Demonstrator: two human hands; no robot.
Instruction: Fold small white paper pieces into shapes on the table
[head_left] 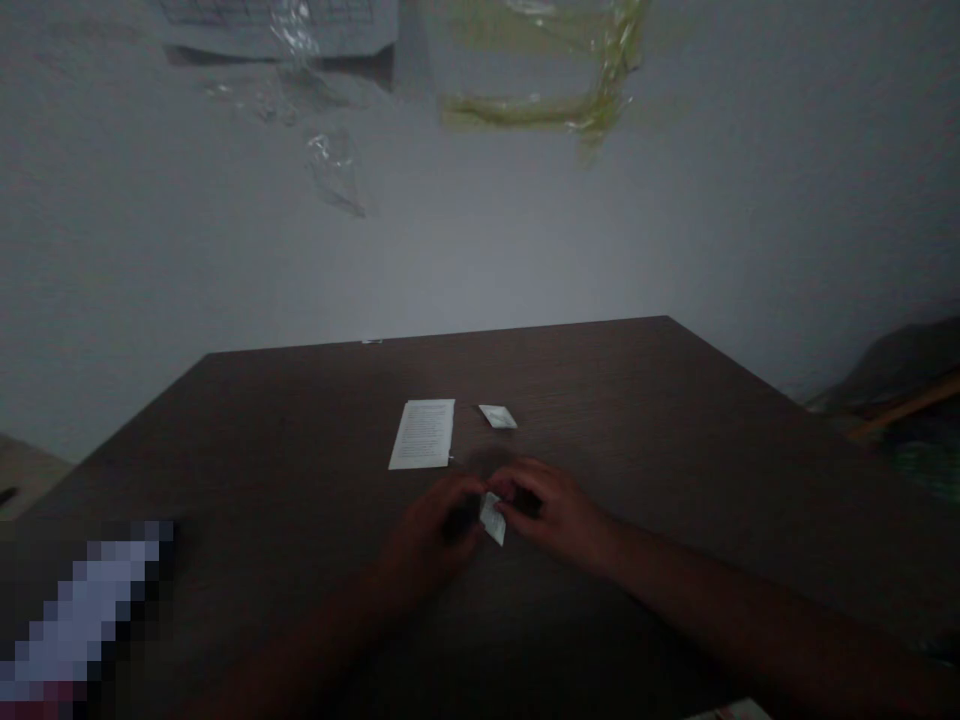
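Observation:
Between my hands is a small piece of white paper (492, 518), held a little above the dark table. My right hand (551, 508) pinches its upper right side between thumb and fingers. On the other side, my left hand (439, 525) curls with its fingertips closed at the paper's left edge. Dim light makes the exact finger contact hard to see. Just beyond my right hand lies a second small piece of white paper (498, 417), seemingly folded. A larger printed sheet (423, 436) rests flat beyond my left hand.
The dark wooden table (585, 390) stands against a pale wall (495, 240) with taped papers and yellow tape (525, 110). A pixelated, long bluish object (90, 610) lies at the left. The corner of something pale (739, 710) shows at the bottom edge.

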